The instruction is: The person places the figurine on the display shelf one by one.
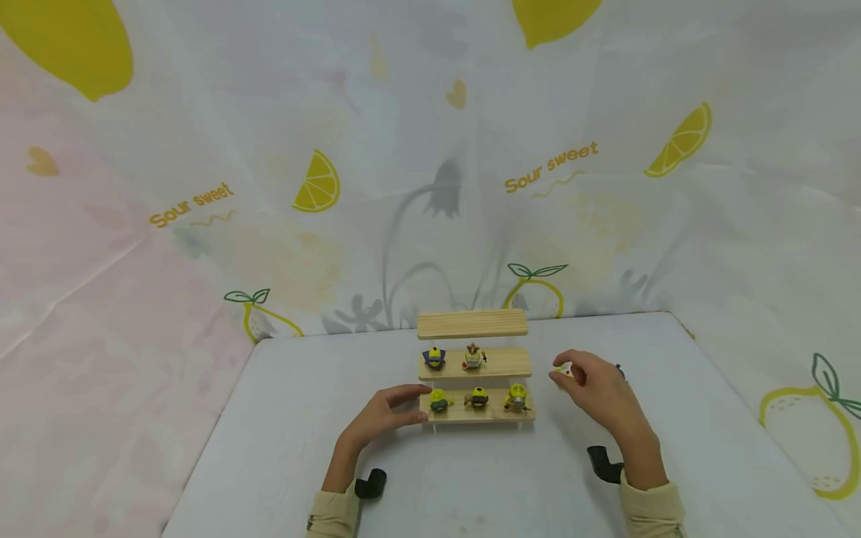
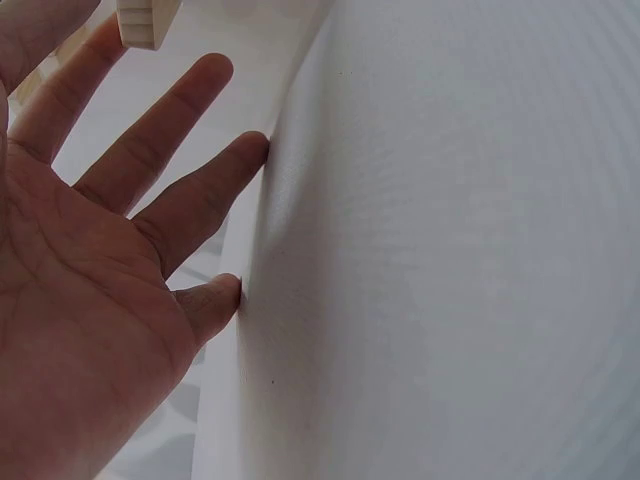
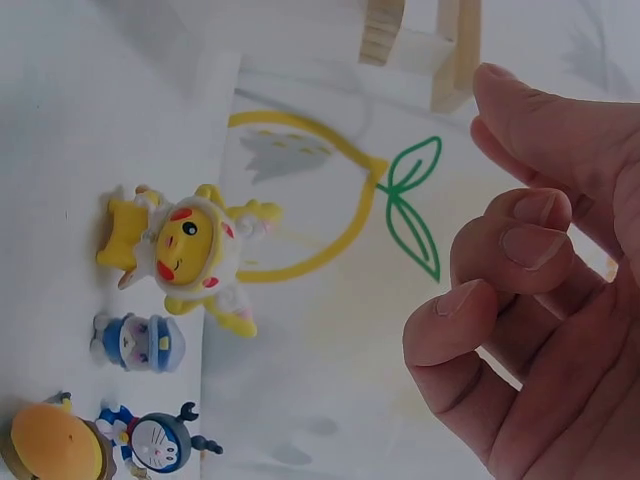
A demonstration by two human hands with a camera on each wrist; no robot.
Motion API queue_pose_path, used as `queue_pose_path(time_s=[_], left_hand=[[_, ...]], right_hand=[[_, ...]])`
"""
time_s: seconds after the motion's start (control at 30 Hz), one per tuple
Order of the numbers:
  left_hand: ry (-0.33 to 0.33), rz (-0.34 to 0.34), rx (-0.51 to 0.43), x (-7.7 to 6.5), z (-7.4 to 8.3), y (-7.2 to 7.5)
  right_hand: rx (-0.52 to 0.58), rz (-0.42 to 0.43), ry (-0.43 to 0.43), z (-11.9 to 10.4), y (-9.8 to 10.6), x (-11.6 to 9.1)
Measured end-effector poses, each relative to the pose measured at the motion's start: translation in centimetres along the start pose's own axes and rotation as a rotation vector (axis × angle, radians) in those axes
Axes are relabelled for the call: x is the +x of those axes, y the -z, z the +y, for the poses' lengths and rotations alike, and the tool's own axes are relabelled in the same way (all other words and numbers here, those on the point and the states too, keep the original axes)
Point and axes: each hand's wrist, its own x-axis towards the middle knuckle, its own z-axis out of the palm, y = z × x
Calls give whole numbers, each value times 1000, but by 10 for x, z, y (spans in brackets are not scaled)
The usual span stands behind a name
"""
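Note:
A three-tier wooden display shelf (image 1: 471, 323) stands on the white table. Two small yellow figurines sit on the middle tier and three on the bottom one, among them a goggled figurine (image 1: 517, 396). My left hand (image 1: 383, 412) holds the left end of the bottom tier between thumb and forefinger; its other fingers spread straight. To the right of the shelf, my right hand (image 1: 602, 388) hovers with loosely bent fingers and nothing visible in its grasp. A yellow Pikachu figurine (image 3: 190, 245) in a white costume stands beyond it, partly showing between thumb and forefinger in the head view.
Beside the Pikachu stand a blue-capped figurine (image 3: 140, 342), a dark-blue and white figurine (image 3: 158, 442) and an orange-topped one (image 3: 55, 440). In the head view my right hand mostly hides them. A lemon-print cloth (image 1: 377, 246) hangs behind the table (image 1: 323, 373).

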Motion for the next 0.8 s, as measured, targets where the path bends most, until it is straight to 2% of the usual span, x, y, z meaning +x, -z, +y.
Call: queue_pose_path(time_s=[0.53, 0.7, 0.8], left_hand=[[-11, -5, 14, 1, -3, 0], [-37, -2, 21, 1, -3, 0], [-24, -5, 11, 0, -1, 0]], right_hand=[[-120, -52, -21, 22, 5, -14], [-153, -134, -64, 30, 9, -22], [-173, -205, -111, 34, 12, -26]])
